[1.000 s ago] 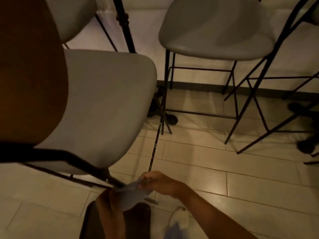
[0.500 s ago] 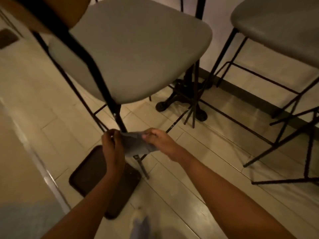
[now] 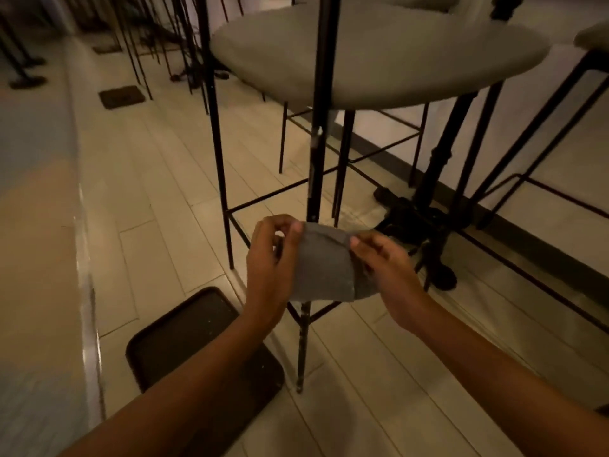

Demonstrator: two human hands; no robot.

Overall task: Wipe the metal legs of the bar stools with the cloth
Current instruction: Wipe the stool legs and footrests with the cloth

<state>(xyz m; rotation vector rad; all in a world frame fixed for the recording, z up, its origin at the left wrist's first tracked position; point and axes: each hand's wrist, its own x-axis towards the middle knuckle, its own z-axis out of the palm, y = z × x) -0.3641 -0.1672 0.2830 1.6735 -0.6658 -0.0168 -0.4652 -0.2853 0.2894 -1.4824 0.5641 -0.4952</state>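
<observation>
Pale plank floor (image 3: 158,179) beneath a row of bar stools; grey cloth (image 3: 321,262) held spread in front of the nearest stool's black metal leg (image 3: 315,153), left hand (image 3: 270,255) pinching its upper left edge, right hand (image 3: 382,262) pinching its upper right edge; dark tray (image 3: 184,338) lying on the floor beside the leg's foot

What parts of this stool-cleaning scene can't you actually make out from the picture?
- Head view: the stool leg is hidden behind the cloth.
- Whether the cloth touches the leg: cannot tell.
- Right hand fingertips are tucked behind the cloth; left hand pinches its edge.
- Far stools: dark, blurred.
</observation>
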